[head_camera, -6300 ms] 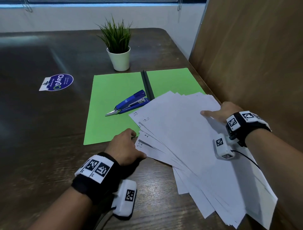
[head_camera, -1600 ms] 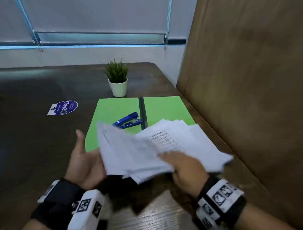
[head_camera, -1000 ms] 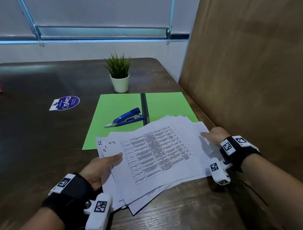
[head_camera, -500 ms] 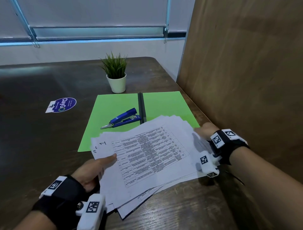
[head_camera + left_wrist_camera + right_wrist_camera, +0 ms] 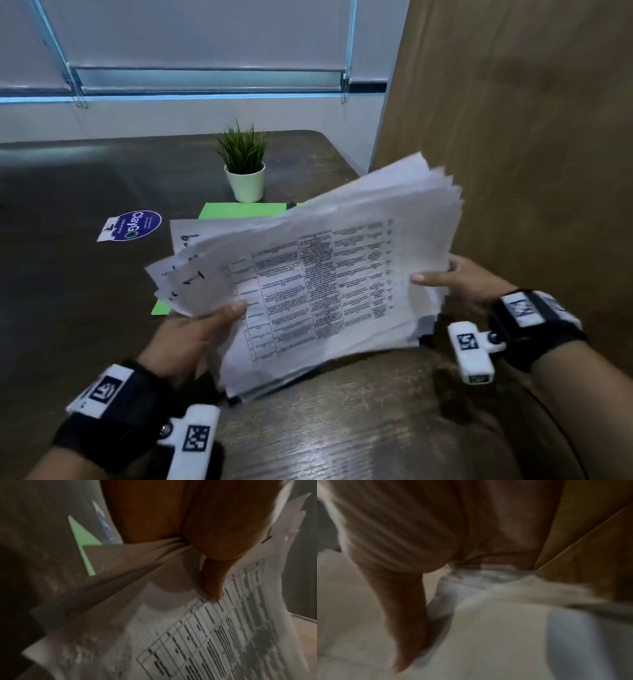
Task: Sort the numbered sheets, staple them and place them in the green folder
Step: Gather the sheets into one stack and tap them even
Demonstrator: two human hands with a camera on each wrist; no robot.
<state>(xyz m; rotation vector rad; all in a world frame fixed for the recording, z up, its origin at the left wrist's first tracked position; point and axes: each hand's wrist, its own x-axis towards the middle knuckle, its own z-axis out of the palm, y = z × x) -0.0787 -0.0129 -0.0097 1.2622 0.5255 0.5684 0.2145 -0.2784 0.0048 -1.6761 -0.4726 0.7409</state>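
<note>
We see open table [image 5: 68, 301] on our left; the wooden partition [image 5: 513, 137] closes our right, potted plant [image 5: 244, 164] ahead.

A black-ruled table of dense black print is carried on the top sheet of the white paper stack [image 5: 308, 274], with black handwritten numerals at the sheets' corners. A bright green flat folder [image 5: 239, 210] is seen behind it. Dark brown wood grain is shown by the table [image 5: 68, 291]. A round blue sticker with white lettering [image 5: 132, 224] and a green plant in a white pot [image 5: 245, 171] are present.
</note>
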